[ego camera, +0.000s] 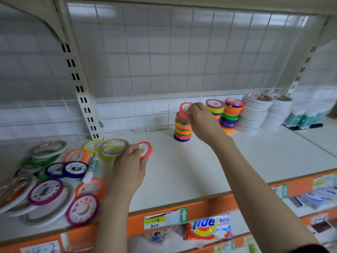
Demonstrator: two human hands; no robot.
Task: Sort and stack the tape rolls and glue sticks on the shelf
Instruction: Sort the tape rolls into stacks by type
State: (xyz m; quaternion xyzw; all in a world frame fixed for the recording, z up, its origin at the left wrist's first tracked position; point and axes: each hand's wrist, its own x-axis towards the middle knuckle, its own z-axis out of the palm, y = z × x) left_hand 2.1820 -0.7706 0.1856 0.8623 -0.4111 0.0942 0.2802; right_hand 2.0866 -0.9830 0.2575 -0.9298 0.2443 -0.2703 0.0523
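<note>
While the right hand (197, 114) pinches a red tape roll (184, 107), tilted, onto the coloured stack (182, 127) near the shelf's (209, 170) back edge, that tall column could topple if the roll lands off-centre. The left hand (130, 166) grips another red roll (146, 149) mid-shelf; loose rolls (51, 190) and a glue stick (91, 170) crowd the left front edge, where a brush could knock them off

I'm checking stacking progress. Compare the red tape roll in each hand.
The red tape roll in the right hand is tilted atop the nearest colourful stack at the back; the red tape roll in the left hand is held low near the loose pile. Both are red-rimmed with white cores, pinched by fingers.
</note>
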